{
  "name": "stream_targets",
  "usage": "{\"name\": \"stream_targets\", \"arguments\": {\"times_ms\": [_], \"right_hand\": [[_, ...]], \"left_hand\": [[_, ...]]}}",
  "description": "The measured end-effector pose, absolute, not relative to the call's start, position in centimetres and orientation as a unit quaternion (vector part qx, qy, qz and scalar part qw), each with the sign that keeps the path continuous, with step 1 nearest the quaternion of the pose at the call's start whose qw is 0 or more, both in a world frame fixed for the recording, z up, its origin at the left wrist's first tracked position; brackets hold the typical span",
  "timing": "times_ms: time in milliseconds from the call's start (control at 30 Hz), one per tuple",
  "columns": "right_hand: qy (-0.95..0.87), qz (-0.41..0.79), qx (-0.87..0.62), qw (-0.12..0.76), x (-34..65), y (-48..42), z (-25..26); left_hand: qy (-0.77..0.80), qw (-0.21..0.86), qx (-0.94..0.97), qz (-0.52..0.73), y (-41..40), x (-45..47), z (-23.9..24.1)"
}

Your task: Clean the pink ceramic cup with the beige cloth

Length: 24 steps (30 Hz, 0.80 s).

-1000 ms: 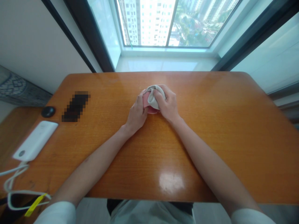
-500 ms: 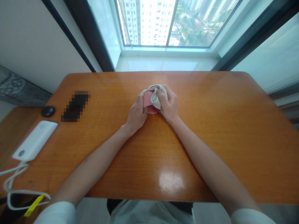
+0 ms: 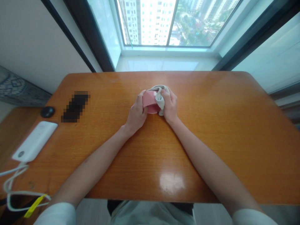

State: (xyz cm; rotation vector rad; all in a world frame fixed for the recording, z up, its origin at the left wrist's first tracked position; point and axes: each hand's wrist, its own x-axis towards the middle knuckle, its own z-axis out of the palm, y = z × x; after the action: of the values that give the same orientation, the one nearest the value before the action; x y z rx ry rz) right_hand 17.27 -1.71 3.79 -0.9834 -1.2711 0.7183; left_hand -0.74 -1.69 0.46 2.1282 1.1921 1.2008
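A small pink object with a curved, glossy wall and a hollow-looking side is held above the middle of the table; its exact kind does not show. My left hand grips its left end, with the thumb on the near side. In my right hand is a bunched light grey cloth, pressed against the pink object's right side and draped over its far edge. The cloth and the fingers hide the right part of the pink object.
The brown wooden table reaches to a window. At the left lie a blurred-out dark object, a round black item and a white power bank-like device with white cables and a yellow tag.
My right hand and the cloth have shifted slightly right along the pink object, baring more of its surface. My left hand keeps its grip almost unmoved.
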Motion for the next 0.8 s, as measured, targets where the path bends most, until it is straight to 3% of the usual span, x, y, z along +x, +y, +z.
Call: {"name": "stream_targets", "arguments": {"times_ms": [367, 800], "right_hand": [[-0.530, 0.346, -0.452, 0.629, 17.3, -1.2, 3.1], [-0.577, 0.290, -0.486, 0.589, 18.0, -1.6, 5.3]], "left_hand": [[0.439, 0.236, 0.755, 0.426, -1.7, -0.9, 0.7], [0.460, 0.221, 0.771, 0.381, -1.7, -1.1, 0.7]]}}
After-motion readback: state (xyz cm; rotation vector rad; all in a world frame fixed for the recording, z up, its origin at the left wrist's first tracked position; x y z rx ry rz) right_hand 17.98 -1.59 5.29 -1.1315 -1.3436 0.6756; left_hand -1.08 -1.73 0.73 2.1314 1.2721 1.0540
